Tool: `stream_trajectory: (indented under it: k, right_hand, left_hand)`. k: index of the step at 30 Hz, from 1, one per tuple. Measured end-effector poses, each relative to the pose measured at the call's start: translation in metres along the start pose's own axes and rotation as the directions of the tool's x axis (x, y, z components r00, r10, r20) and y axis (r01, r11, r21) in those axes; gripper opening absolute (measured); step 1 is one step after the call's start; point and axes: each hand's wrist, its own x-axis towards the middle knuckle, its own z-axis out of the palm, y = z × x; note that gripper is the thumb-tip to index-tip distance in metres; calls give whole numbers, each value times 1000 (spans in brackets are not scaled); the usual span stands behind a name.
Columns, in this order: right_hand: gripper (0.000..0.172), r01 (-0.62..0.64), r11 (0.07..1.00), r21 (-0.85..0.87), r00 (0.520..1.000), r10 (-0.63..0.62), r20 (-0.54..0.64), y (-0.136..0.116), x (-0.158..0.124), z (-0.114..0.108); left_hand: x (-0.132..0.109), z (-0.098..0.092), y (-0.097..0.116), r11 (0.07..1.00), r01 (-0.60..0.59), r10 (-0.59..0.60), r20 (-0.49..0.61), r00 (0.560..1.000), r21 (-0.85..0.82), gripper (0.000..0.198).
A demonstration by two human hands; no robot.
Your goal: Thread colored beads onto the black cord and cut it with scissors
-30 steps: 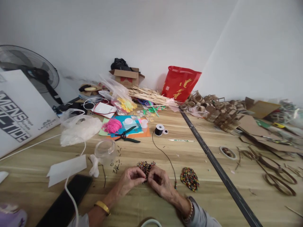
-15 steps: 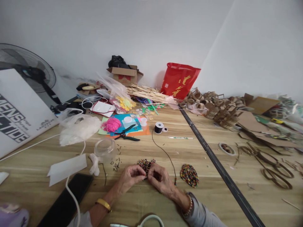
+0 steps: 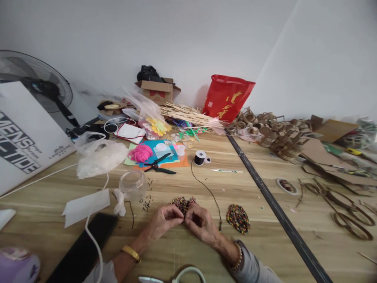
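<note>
My left hand (image 3: 167, 221) and my right hand (image 3: 201, 224) meet in front of me, fingertips almost touching, each closed in a pinch. A tiny reddish bead shows at the left fingertips; whatever the right fingers pinch is too small to make out. Just behind them lies a heap of multicoloured beads (image 3: 183, 203), partly covered by my fingers. A coil of strung beads (image 3: 238, 219) rests to the right of my right hand. From a spool of black cord (image 3: 200, 157), a dark cord (image 3: 210, 191) runs down to a few beads beside my right wrist.
Green-handled pliers (image 3: 160, 168) lie by pink yarn (image 3: 140, 153). A clear jar (image 3: 132, 184) stands left of dark cord snippets. A black phone-like slab (image 3: 85, 245) and white cable are near my left arm. Scissors (image 3: 160, 280) lie at the front edge; large rusty scissors (image 3: 343, 202) lie right.
The whole view has shifted slightly, so things sit a little further right in the picture. Both hands keep the same pinch in front of the bead heap.
</note>
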Motion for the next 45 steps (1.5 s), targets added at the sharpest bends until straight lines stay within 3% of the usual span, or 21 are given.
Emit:
stream_trajectory:
  k: [9,19,29,40,45]
  right_hand:
    - [15,22,1000,6,999,-22,43,4,-1,-1]
    - [21,6,999,31,999,-8,43,6,1,-1]
    - [19,-148,973,175,989,143,39,8,-2,2]
    - [3,17,998,61,996,-23,89,3,-1,0]
    - [12,116,991,69,988,-122,96,-3,0,-3]
  left_hand:
    - [1,-1,-4,1000,30,-30,-5,1000,-3,19]
    - [1,0,-1,998,58,-59,-34,998,-16,13]
    - [2,-3,-8,999,41,-41,-6,999,8,19]
    - [1,-6,-5,964,-140,130,60,990,225,17]
    - [-3,-7,-1,974,-126,129,-4,992,189,17]
